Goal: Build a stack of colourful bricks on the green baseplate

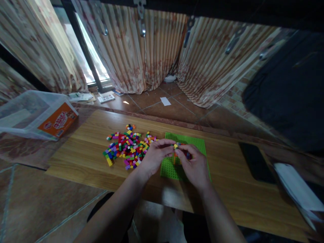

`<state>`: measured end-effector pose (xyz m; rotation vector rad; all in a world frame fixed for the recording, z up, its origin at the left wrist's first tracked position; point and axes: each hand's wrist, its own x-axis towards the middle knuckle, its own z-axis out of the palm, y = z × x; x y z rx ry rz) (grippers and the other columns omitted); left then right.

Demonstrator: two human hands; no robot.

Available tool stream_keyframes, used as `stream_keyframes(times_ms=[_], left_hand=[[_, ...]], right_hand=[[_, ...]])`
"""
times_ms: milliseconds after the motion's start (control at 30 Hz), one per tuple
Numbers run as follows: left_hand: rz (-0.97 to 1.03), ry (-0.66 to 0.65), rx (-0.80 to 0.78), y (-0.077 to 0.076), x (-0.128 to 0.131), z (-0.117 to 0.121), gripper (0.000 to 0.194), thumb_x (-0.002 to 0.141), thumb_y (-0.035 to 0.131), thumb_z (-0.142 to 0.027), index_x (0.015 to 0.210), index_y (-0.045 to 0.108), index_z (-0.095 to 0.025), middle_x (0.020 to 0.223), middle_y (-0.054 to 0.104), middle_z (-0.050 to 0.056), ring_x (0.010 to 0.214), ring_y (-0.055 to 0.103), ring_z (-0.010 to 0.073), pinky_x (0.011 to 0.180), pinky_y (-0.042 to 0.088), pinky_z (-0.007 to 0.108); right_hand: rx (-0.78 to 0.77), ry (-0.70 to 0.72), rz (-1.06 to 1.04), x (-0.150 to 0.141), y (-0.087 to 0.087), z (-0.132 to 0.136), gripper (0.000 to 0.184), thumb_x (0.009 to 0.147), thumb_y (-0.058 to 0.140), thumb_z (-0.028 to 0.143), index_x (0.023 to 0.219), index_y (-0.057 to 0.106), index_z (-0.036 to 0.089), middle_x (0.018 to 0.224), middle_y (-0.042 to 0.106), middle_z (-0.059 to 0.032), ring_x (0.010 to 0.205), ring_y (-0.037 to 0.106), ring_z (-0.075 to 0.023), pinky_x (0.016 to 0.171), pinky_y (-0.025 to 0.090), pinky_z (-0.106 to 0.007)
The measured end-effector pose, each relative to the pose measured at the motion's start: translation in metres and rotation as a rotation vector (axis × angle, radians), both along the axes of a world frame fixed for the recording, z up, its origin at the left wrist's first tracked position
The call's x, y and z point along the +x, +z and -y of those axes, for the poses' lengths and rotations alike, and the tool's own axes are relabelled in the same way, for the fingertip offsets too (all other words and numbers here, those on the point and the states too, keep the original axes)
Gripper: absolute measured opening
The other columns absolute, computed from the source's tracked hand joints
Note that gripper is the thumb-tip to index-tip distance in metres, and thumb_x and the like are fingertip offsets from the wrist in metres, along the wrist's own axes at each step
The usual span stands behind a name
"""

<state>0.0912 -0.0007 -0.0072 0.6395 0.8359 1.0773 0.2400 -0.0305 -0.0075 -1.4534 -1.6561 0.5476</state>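
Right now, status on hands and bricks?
Both hands, left and right, at small yellow brick above green baseplate. Loose brick pile left of baseplate. Fingers partly hide the build.

The room was dim, with daylight coming from the window at upper left, where the gap blew out to white. A pale glare sat on the near edge of the table (a soft patch, not a sharp one). The right side sank into shadow. Fine detail at the hands looked soft, and the wide lens bowed and stretched things toward the edges.
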Motion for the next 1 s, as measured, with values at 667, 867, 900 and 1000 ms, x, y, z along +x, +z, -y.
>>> stream_keyframes(times_ms=[667,867,900,1000], left_hand=[[-0.057,-0.123,0.069,0.004,-0.005,0.004,0.031,0.066,0.083,-0.041,0.072,0.068,-0.014,0.061,0.060,-0.001,0.056,0.051,0.0074,0.053,0.036,0.021],[0.045,-0.101,0.017,0.005,-0.008,0.005,0.038,0.058,0.087,-0.042,0.067,0.065,-0.013,0.060,0.055,-0.003,0.055,0.045,0.0057,0.053,0.031,0.020],[0.061,-0.095,0.001,0.005,-0.010,0.005,0.038,0.057,0.087,-0.042,0.067,0.065,-0.013,0.060,0.054,-0.003,0.055,0.044,0.0056,0.052,0.030,0.020],[0.095,-0.073,-0.056,0.007,-0.020,0.002,0.038,0.056,0.088,-0.040,0.067,0.064,-0.013,0.060,0.053,-0.002,0.055,0.044,0.0053,0.051,0.029,0.019]], right_hand=[[-0.116,0.055,-0.147,-0.004,0.000,0.000,0.020,0.089,0.059,0.040,0.084,0.069,0.023,0.086,0.069,-0.0019,0.081,0.062,-0.0184,0.079,0.046,-0.033],[-0.088,0.081,-0.153,-0.009,0.000,-0.001,0.021,0.089,0.058,0.041,0.086,0.070,0.024,0.085,0.070,-0.0022,0.083,0.062,-0.0199,0.080,0.047,-0.035],[-0.077,0.082,-0.153,-0.011,0.000,-0.001,0.021,0.089,0.058,0.040,0.086,0.070,0.024,0.086,0.069,-0.0021,0.083,0.062,-0.0196,0.079,0.047,-0.034],[-0.043,0.114,-0.146,-0.018,-0.001,-0.001,0.018,0.091,0.057,0.037,0.087,0.069,0.024,0.086,0.069,-0.0017,0.083,0.062,-0.0188,0.078,0.047,-0.033]])
